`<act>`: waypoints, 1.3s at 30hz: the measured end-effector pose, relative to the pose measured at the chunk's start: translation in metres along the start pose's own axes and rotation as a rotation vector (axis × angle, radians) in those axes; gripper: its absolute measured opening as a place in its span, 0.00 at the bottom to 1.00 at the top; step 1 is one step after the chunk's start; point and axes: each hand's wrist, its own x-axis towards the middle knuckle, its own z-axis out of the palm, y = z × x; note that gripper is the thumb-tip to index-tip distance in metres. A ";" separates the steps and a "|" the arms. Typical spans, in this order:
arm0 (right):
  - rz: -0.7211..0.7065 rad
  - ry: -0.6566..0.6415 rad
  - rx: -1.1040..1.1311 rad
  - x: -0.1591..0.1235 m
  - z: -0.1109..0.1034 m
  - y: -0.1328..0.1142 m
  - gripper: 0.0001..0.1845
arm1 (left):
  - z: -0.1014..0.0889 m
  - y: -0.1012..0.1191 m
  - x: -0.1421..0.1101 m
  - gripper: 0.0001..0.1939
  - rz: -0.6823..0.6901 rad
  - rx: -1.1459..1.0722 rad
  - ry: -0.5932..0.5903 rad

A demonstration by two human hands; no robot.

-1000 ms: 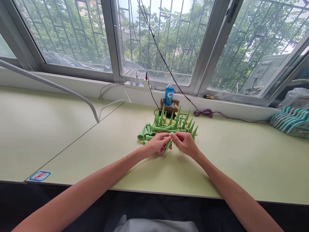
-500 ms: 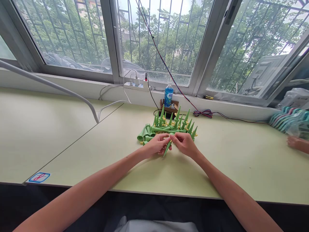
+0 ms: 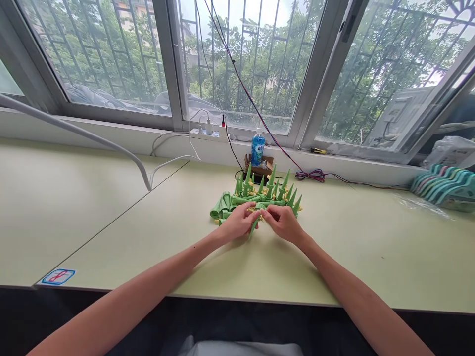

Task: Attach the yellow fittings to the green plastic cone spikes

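Observation:
My left hand (image 3: 239,220) is closed round a green plastic watering spike (image 3: 254,228), its pointed end slanting down toward me. The thumb and fingers of my right hand (image 3: 284,221) pinch at the spike's upper part, where a bit of yellow shows; my fingers hide most of that spot. Just behind both hands lies a pile of similar green spikes (image 3: 272,179). Many of them stand point up with small yellow valves attached, and others lie on their sides. At the pile's left, several wide green funnel-shaped ends (image 3: 219,205) face outward.
Behind the pile stand a blue bottle (image 3: 257,148) and a small brown box (image 3: 267,162). A coiled red-and-blue cable (image 3: 311,175) runs along the wall. Teal hangers (image 3: 445,185) and a clear plastic bag (image 3: 421,203) lie at the right. A grey hose (image 3: 111,143) crosses the left.
Another person's hand at the right edge has left the view, and the clear plastic there now lies flat. My hands stay together on the spike, with a slight shift of the fingers.

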 end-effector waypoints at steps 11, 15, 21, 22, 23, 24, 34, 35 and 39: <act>0.016 0.099 -0.034 0.003 -0.002 0.007 0.22 | -0.001 -0.004 -0.003 0.12 0.182 0.376 0.112; 0.022 0.147 -0.046 0.004 -0.002 0.008 0.22 | 0.000 -0.007 -0.005 0.11 0.189 0.461 0.107; 0.025 0.160 -0.039 0.003 -0.001 0.010 0.21 | -0.002 -0.012 -0.006 0.11 0.117 0.504 0.162; 0.024 0.160 -0.039 0.003 -0.001 0.010 0.21 | -0.002 -0.012 -0.007 0.11 0.113 0.524 0.173; 0.022 0.162 -0.039 0.003 -0.001 0.010 0.21 | -0.002 -0.012 -0.007 0.11 0.110 0.554 0.183; 0.020 0.166 -0.038 0.003 0.000 0.010 0.21 | -0.002 -0.011 -0.007 0.10 0.104 0.589 0.189; 0.002 0.185 -0.047 0.003 0.000 0.013 0.20 | 0.000 -0.013 -0.002 0.11 0.143 0.767 0.176; 0.002 0.184 -0.048 0.003 0.000 0.013 0.20 | 0.000 -0.014 -0.002 0.11 0.154 0.767 0.175; 0.006 0.185 -0.050 0.004 0.001 0.013 0.20 | 0.000 -0.015 0.000 0.13 0.196 0.770 0.173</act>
